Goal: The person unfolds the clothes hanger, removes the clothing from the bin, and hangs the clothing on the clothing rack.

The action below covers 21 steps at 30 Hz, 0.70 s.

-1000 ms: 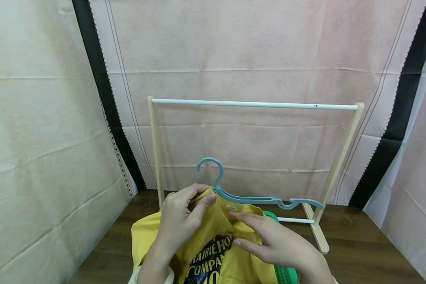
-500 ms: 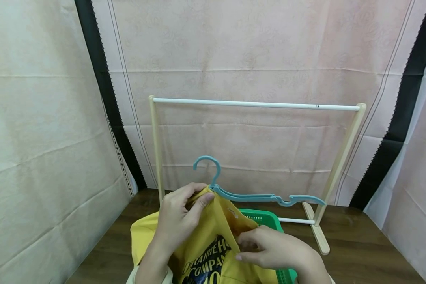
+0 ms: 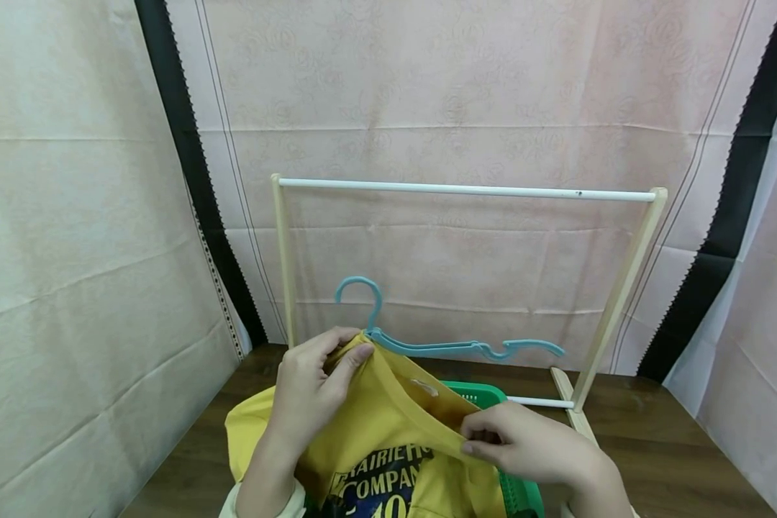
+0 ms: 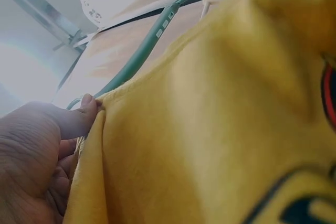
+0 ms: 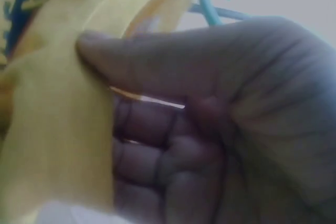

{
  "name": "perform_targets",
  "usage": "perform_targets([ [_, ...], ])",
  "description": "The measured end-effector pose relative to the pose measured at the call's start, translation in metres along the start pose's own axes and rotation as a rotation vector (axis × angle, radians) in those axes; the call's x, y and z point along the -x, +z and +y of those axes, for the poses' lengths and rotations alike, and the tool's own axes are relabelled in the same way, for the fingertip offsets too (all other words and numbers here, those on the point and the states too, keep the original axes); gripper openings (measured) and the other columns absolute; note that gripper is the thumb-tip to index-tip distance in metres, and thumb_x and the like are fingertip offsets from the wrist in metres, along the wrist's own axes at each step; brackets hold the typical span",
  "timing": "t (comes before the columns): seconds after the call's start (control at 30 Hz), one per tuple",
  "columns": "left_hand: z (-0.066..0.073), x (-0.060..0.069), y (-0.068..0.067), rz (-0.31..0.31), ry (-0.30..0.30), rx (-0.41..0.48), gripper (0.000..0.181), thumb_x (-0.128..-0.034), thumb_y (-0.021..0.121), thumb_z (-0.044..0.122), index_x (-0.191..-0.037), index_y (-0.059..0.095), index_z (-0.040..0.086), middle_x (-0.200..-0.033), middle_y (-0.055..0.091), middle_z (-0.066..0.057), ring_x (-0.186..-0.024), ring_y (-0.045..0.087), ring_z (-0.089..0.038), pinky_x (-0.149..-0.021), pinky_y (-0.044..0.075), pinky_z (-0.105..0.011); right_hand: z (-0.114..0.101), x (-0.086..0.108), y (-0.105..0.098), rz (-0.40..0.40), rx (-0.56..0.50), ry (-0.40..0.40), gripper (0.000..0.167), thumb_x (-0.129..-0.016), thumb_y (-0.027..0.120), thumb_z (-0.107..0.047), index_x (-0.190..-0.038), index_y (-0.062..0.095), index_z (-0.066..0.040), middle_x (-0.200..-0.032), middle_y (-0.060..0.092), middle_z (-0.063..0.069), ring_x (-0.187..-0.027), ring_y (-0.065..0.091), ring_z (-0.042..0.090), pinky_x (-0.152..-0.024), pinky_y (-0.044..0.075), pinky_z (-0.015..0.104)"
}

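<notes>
A yellow shirt [image 3: 388,403] with a dark printed patch hangs between both hands. My left hand [image 3: 314,385] pinches its collar at the left, next to the neck of a blue hanger [image 3: 440,349]. The hanger's hook and right arm stick out above the neckline; its left arm is hidden by the hand and cloth. At the right side of the neckline, my right hand [image 3: 524,439] pinches the fabric edge between thumb and curled fingers. In the right wrist view the thumb presses the shirt [image 5: 63,129]. The left wrist view shows the hanger [image 4: 142,51] behind the collar.
Behind the shirt stands a rack with a white top bar [image 3: 466,190] and pale wooden posts [image 3: 618,302]. A green basket [image 3: 475,392] sits partly hidden behind the shirt on the brown wooden table [image 3: 673,446]. Light cloth walls surround the table.
My right hand has gone from lying spread on the shirt to pinching the neckline, and has drawn it rightward. The left hand, collar and hanger have shifted slightly left and up.
</notes>
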<state>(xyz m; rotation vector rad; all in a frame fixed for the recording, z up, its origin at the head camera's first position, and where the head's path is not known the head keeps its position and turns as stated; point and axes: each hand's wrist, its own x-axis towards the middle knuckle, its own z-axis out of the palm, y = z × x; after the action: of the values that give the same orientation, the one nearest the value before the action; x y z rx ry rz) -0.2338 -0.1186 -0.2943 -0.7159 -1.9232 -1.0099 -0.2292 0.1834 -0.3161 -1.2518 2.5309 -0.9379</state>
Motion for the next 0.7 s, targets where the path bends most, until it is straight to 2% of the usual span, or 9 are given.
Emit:
perform_targets([
  [0.2, -0.004, 0.000, -0.004, 0.010, -0.030, -0.017, 0.008, -0.0965, 0.070, 0.026, -0.102, 0.075, 0.023, -0.092, 0.071, 0.013, -0.064, 0.059, -0.003, -0.054, 0.047, -0.020, 0.005, 0.011, -0.012, 0.106, 0.012, -0.057, 0.015, -0.104, 0.058, -0.028, -0.093, 0.068, -0.024, -0.073, 0.055, -0.015, -0.063, 0.046, -0.004, -0.055, 0.047, 0.022],
  [0.33, -0.005, 0.000, -0.008, 0.016, -0.054, 0.002, 0.007, -0.0972, 0.069, 0.026, -0.102, 0.075, 0.026, -0.089, 0.070, 0.015, -0.060, 0.056, -0.004, -0.052, 0.046, -0.021, 0.009, 0.017, -0.018, 0.192, 0.026, -0.154, 0.013, -0.103, 0.060, -0.021, -0.097, 0.070, -0.025, -0.073, 0.059, -0.012, -0.064, 0.047, -0.005, -0.055, 0.048, 0.022],
  [0.5, -0.007, 0.000, -0.013, 0.033, -0.104, 0.004, 0.007, -0.0974, 0.069, 0.026, -0.101, 0.075, 0.027, -0.090, 0.071, 0.017, -0.062, 0.060, -0.004, -0.054, 0.047, -0.022, 0.009, 0.021, -0.024, 0.342, 0.112, -0.306, 0.019, -0.096, 0.069, -0.008, -0.095, 0.069, -0.027, -0.073, 0.063, -0.012, -0.061, 0.048, -0.004, -0.053, 0.045, 0.019],
  [0.57, -0.008, 0.001, -0.015, 0.036, -0.114, -0.009, 0.008, -0.0974, 0.069, 0.026, -0.101, 0.075, 0.027, -0.089, 0.071, 0.016, -0.060, 0.059, -0.004, -0.052, 0.046, -0.022, 0.010, 0.024, -0.026, 0.393, 0.145, -0.320, 0.022, -0.092, 0.073, -0.006, -0.094, 0.069, -0.028, -0.077, 0.066, -0.014, -0.063, 0.051, -0.002, -0.056, 0.045, 0.018],
  [0.7, -0.011, 0.001, -0.016, 0.036, -0.102, -0.032, 0.008, -0.0978, 0.068, 0.025, -0.101, 0.076, 0.025, -0.083, 0.069, 0.016, -0.054, 0.051, -0.004, -0.048, 0.042, -0.022, 0.012, 0.033, -0.030, 0.451, 0.162, -0.282, 0.027, -0.089, 0.076, -0.003, -0.099, 0.071, -0.028, -0.089, 0.070, -0.016, -0.078, 0.062, 0.003, -0.065, 0.052, 0.021],
])
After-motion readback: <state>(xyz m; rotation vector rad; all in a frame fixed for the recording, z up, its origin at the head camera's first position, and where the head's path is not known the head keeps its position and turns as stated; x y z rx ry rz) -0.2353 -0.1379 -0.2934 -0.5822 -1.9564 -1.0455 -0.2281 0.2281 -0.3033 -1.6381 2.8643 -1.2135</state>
